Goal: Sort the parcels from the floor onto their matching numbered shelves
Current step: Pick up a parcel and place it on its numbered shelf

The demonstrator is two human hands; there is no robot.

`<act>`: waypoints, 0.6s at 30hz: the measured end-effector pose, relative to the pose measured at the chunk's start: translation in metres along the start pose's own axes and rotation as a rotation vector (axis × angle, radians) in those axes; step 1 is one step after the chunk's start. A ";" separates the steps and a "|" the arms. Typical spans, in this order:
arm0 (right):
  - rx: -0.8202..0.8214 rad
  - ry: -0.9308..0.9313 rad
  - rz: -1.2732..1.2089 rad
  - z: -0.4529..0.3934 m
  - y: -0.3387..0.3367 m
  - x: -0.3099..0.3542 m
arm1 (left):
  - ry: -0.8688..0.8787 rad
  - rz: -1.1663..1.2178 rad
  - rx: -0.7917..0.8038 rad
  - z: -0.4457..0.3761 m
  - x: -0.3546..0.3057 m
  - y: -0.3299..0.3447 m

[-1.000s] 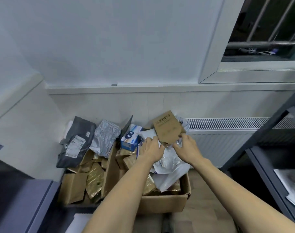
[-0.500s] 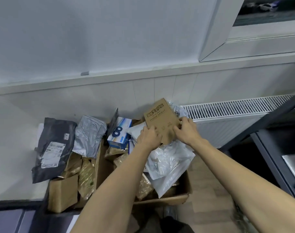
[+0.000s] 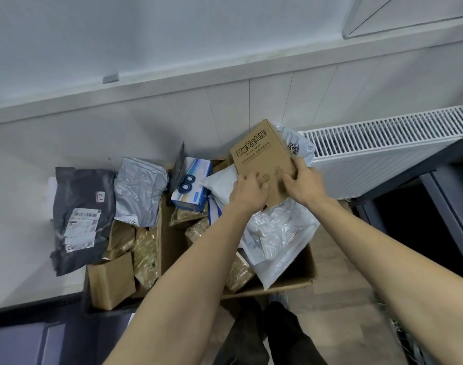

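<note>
I see both hands on one small brown cardboard parcel [image 3: 262, 156], held up above the open cardboard box [image 3: 299, 281] on the floor. My left hand [image 3: 247, 192] curls around the parcel's lower left edge, and my right hand [image 3: 303, 184] grips its lower right corner, thumb on the printed face. The parcel is tilted, with black printed characters across its top. Just behind it leans a white plastic mailer with a black code [image 3: 295, 146], in front of the white radiator [image 3: 383, 143]. Below my hands a crumpled clear plastic bag [image 3: 277, 233] spills over the box's right side. To the left stand a blue and white carton [image 3: 191, 185], a silver-grey mailer [image 3: 138, 191] and a dark grey mailer with a white label [image 3: 81, 219], both leaning on the wall. Gold foil packets [image 3: 144, 256] and a small brown box [image 3: 110, 281] lie below them.
</note>
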State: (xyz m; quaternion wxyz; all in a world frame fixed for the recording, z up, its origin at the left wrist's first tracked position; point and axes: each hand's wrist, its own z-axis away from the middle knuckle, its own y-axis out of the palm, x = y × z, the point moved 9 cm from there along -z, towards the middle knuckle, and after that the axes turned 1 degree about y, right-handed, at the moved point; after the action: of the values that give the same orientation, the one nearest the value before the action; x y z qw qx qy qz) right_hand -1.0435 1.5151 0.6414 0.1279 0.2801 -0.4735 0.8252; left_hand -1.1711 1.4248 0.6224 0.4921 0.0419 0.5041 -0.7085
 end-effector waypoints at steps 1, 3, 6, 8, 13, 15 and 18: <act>0.002 -0.004 -0.018 0.001 0.001 0.001 | 0.003 0.017 -0.014 -0.001 -0.001 -0.001; -0.007 -0.024 -0.045 0.006 0.003 0.006 | 0.015 0.053 -0.062 -0.002 -0.003 -0.005; -0.022 -0.102 -0.115 0.019 0.007 0.026 | 0.034 0.188 -0.146 0.001 -0.009 -0.019; -0.013 -0.179 -0.156 0.027 0.014 0.042 | 0.025 0.309 -0.200 0.003 -0.009 -0.032; 0.061 -0.348 -0.283 0.051 0.032 0.071 | 0.024 0.439 -0.299 0.015 0.000 -0.062; 0.109 -0.349 -0.396 0.056 0.040 0.072 | -0.009 0.426 -0.285 0.017 0.007 -0.065; 0.243 -0.353 -0.499 0.057 0.057 0.080 | -0.061 0.427 -0.302 0.021 0.023 -0.071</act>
State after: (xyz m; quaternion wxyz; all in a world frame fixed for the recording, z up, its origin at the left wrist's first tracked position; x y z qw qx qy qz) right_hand -1.1164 1.4324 0.6704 0.2077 0.5392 -0.3034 0.7577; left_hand -1.2264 1.3940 0.6681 0.6459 0.0520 0.5690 -0.5063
